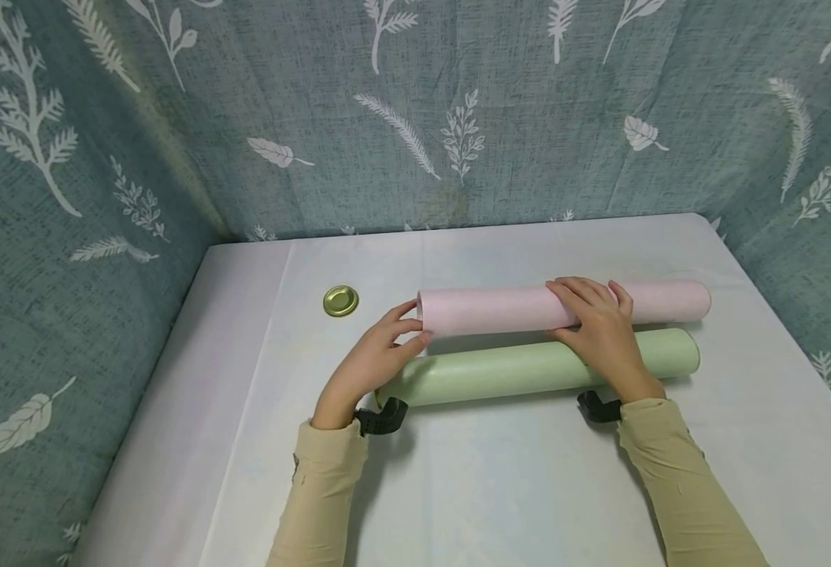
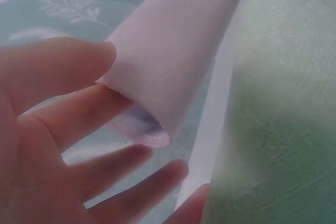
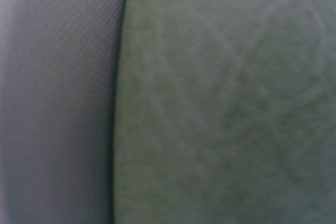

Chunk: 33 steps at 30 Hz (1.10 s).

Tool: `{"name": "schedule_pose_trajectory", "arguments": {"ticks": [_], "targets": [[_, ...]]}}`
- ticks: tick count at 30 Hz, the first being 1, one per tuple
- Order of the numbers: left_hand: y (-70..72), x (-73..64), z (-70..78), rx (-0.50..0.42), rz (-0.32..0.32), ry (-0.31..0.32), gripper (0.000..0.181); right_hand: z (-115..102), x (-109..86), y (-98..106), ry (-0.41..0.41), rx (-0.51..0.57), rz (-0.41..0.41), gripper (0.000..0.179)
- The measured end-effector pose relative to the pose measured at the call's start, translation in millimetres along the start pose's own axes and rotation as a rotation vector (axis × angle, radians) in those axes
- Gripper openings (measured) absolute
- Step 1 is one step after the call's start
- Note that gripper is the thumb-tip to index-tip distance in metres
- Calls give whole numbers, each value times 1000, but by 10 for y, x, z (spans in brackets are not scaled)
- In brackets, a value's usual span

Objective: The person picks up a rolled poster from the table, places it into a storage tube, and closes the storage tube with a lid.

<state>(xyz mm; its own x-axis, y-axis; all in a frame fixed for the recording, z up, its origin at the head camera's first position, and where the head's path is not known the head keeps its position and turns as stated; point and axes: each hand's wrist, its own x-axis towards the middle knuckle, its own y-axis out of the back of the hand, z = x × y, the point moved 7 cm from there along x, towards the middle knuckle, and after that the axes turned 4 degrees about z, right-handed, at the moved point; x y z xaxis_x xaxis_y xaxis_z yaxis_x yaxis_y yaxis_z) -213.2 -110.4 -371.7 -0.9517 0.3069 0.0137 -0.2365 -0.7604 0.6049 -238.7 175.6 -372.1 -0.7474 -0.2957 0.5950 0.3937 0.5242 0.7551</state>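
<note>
A long pink roll lies crosswise behind a pale green roll of about the same length. My left hand pinches the pink roll's left end between thumb and index finger. In the left wrist view the index finger reaches into the open end of the pink tube, while the other fingers spread out beside it. My right hand grips the pink roll right of its middle, fingers over the top and thumb on the near side, its wrist above the green roll. Green surface fills most of the right wrist view.
A gold jar lid lies on the white table to the left, behind my left hand. Leaf-patterned blue-green cloth hangs behind the table and along both sides. A black wrist mount sits close to the green roll's left end.
</note>
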Motion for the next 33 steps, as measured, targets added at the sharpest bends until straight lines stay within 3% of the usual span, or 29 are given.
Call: {"name": "schedule_pose_trajectory", "arguments": {"ticks": [4,9,17,23,28,33], "targets": [[55,-22,-20,-10,30,9,32,0,-3,-5,-5,-4,-8,71],[158,-80,-75,-48,0,39,39,-1,-2,-7,-9,-5,-4,72],[514,-174,-253,-48,55,139,41,6,24,-16,-14,2,17,72],[649,-224,-425,34,66,191,46,17,19,-11,-22,7,23,71],[708,-200,-568,136,154,220,46,8,19,-9,-24,6,16,70],[729,-188,-685,131,236,239,44,6,19,-14,-24,5,7,70]]}}
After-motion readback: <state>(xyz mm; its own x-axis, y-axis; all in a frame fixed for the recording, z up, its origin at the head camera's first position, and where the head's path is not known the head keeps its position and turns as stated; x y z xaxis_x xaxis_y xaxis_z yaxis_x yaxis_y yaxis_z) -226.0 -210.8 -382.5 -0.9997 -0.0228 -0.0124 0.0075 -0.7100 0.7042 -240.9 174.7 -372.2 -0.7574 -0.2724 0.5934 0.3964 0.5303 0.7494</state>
